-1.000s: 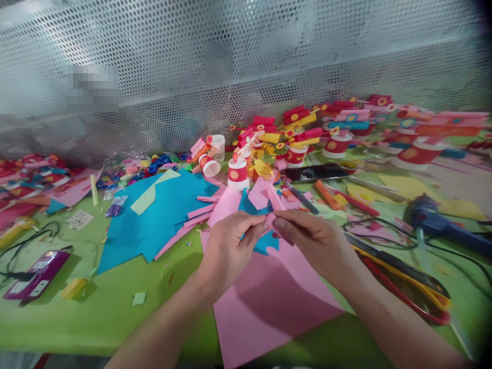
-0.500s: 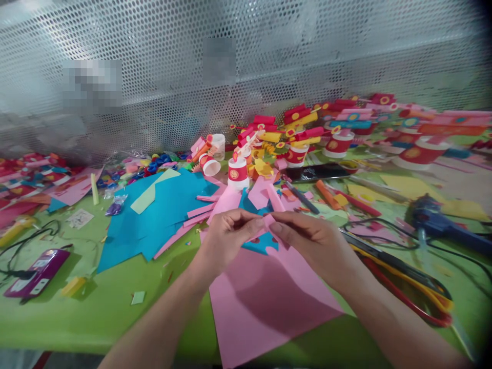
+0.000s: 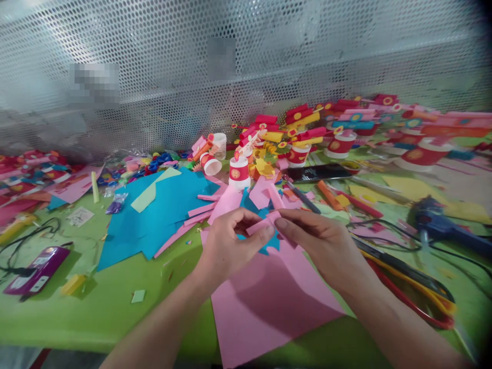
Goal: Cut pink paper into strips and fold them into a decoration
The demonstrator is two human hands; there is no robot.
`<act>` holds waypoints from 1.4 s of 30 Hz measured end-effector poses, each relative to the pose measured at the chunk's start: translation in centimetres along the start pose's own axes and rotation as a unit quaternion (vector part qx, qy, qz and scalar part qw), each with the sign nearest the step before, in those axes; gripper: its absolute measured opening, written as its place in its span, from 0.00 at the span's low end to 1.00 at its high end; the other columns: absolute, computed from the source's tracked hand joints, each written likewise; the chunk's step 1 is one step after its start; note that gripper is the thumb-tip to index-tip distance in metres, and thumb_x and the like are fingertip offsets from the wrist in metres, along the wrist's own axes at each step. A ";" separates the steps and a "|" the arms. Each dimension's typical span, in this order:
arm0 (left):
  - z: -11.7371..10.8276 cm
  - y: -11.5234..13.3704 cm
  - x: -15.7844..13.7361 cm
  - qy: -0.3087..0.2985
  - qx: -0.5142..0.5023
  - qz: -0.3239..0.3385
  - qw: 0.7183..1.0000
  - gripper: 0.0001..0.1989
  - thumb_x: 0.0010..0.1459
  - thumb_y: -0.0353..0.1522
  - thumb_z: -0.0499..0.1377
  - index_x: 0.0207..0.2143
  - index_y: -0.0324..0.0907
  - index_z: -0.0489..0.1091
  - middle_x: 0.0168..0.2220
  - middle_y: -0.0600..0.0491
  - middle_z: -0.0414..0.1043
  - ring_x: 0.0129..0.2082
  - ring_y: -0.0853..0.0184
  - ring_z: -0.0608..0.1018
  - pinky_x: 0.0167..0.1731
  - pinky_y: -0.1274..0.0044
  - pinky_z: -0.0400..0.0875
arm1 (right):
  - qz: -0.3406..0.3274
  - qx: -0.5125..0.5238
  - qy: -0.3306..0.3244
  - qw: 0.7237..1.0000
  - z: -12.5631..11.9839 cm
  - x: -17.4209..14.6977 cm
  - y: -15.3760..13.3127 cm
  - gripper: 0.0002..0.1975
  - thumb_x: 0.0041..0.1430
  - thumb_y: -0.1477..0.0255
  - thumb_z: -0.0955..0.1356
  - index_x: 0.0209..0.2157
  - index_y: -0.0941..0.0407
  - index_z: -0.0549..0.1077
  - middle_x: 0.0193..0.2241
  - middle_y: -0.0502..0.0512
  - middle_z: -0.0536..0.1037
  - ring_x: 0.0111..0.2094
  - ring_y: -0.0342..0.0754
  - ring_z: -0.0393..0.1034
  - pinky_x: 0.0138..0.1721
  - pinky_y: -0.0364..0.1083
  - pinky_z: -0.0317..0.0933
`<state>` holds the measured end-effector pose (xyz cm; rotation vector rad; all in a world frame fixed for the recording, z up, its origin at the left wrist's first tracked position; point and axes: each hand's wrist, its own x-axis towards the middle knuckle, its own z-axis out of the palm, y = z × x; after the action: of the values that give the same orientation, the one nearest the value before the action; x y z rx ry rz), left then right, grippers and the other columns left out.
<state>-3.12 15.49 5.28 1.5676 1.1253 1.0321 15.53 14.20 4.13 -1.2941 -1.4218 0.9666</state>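
Note:
A small pink paper strip (image 3: 260,224) is pinched between my two hands at the middle of the view. My left hand (image 3: 232,241) grips its left part between thumb and fingers. At its right end, where the paper looks folded, the thumb and fingers of my right hand (image 3: 313,233) are closed on it. Below the hands lies a large pink paper sheet (image 3: 269,312). Pieces of blue paper show between and behind my fingers. Just beyond stands a red and white paper cup (image 3: 239,173) with a gold emblem.
Blue paper (image 3: 149,215) and pink strips lie on the left. On the right are scissors (image 3: 407,277), a blue glue gun (image 3: 438,220) with its cable, and a black phone (image 3: 321,172). A purple power strip (image 3: 38,271) sits far left. Decorated cups line the perforated metal screen (image 3: 246,66).
My left thumb has slid a little along the strip, and more of the strip's left part now shows. The right hand has shifted slightly to the right.

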 end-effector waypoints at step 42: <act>0.4 -0.9 0.5 0.013 -0.131 -0.069 0.989 0.10 0.53 0.36 0.70 0.32 0.39 0.77 0.29 0.53 0.77 0.28 0.72 0.75 0.28 0.80 0.69 | -0.012 0.001 -0.050 0.999 0.8 -0.5 -0.4 0.15 0.59 0.57 0.73 0.41 0.52 0.84 0.24 0.51 0.76 0.25 0.44 0.64 0.25 0.43 0.60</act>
<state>-2.79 16.02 4.42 1.2545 1.0535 1.0615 14.65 13.71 4.21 -1.2389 -1.5088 1.0287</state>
